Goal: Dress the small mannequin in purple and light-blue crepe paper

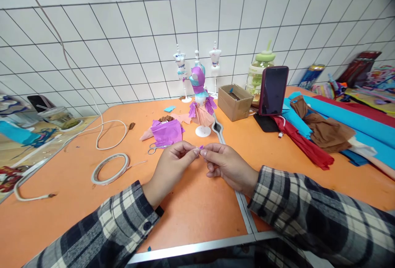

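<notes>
My left hand [178,157] and my right hand [227,161] meet fingertip to fingertip over the orange table. Pinched between them is a tiny piece of purple paper [201,147], mostly covered by my fingers. Just beyond stands a small mannequin [202,95] on a round white base, dressed in purple and blue paper with a peach skirt. A sheet of purple crepe paper [168,132] lies to its left, with scissors [153,148] partly under it. Farther left rests a roll of tape [110,168] with a loose strip.
Two white mannequins [181,68] stand at the tiled wall. A cardboard box [235,105], a phone on a stand [273,91] and a green-lidded bottle [262,68] are behind right. Crepe paper rolls [324,132] fill the right side. A white cable [101,134] crosses the left.
</notes>
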Demonstrator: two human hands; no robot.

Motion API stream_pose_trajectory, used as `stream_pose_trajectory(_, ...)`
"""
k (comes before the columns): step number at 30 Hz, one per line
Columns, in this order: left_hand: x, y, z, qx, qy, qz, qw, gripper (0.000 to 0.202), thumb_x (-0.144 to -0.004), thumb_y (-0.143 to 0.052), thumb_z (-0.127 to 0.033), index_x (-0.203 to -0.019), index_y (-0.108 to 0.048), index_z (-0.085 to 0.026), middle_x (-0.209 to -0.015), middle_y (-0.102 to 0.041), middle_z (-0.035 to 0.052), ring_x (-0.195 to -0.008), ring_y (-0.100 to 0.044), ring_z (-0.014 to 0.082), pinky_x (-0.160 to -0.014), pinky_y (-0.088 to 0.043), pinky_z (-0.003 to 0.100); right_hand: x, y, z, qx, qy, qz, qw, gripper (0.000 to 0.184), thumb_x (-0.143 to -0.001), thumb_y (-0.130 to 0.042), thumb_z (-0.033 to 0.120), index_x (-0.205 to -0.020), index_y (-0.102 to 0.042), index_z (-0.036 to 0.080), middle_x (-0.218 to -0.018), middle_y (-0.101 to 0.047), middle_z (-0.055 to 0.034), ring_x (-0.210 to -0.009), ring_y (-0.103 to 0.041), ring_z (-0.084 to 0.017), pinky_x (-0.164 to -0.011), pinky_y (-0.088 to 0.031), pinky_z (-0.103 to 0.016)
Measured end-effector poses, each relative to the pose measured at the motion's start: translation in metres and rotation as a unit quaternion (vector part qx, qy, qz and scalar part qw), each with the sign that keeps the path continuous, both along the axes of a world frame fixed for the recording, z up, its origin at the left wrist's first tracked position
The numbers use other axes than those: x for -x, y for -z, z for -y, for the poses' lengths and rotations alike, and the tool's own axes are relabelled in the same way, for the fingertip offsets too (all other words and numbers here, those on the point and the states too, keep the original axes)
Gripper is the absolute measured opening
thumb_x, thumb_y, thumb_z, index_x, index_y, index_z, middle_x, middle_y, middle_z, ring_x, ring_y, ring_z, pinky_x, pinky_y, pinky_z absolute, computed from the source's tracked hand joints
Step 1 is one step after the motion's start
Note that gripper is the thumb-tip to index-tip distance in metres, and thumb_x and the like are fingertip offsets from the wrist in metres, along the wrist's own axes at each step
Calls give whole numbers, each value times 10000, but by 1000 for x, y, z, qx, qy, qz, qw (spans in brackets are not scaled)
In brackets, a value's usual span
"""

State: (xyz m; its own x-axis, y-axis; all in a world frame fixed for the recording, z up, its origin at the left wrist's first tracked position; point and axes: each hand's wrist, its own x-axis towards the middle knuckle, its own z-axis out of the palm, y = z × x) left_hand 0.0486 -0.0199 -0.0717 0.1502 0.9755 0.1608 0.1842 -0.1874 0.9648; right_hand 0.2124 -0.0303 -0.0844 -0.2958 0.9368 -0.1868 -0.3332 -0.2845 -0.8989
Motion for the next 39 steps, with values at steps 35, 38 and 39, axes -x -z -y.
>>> stream_pose_trajectory(35, 20, 5, -6, 352, 238, 241, 873, 274, -798, -714, -278, -1047, -690, -167, -1045, -721, 113, -956, -699, 247, -876, -530, 383, -11, -3, -4, -307, 22, 235, 922, 138, -784, -689, 313, -768, -654, 181, -720, -610, -7, -604, -510, -114, -567, -423, -250)
stream_pose_trajectory(38, 20, 4, -8, 355, 241, 274, 861, 286, -753, -738, -207, -1029, -673, -174, -1045, -711, 97, -951, -691, 230, -911, -523, 398, -10, -3, -3, -316, 21, 245, 916, 124, -787, -682, 304, -768, -655, 185, -714, -606, -2, -596, -498, -110, -561, -416, -245)
stream_pose_trajectory(39, 21, 4, -9, 361, 245, 273, 858, 272, -744, -746, -194, -1003, -672, -166, -1002, -710, 91, -926, -690, 220, -915, -521, 399, -10, -3, -3, -328, 18, 253, 910, 114, -787, -686, 295, -765, -661, 186, -717, -608, -3, -598, -498, -109, -560, -413, -242)
